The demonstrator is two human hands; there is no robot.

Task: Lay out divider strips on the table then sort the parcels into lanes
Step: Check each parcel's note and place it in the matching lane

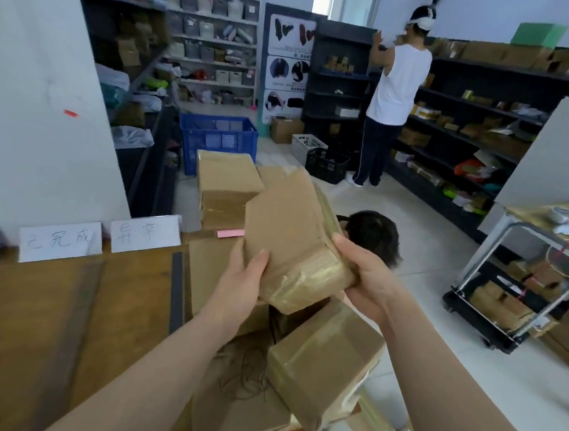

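Observation:
I hold a taped brown cardboard parcel [291, 236] tilted in the air above a heap of parcels. My left hand [241, 280] grips its near left side and my right hand [362, 273] grips its right end. Below it lies another taped parcel [321, 366] and a flat brown box [239, 400]. More parcels [225, 182] are stacked behind. A dark divider strip [177, 288] lies along the wooden table [42, 331], with a second dark strip [73, 327] further left. White paper lane labels [144, 232] with handwriting stand at the table's far edge.
A person's dark-haired head [374, 235] shows low behind the held parcel. Another person in a white top [395, 87] stands at dark shelves. A blue crate [217, 140] is on the floor beyond. A trolley [510, 297] with boxes stands at right.

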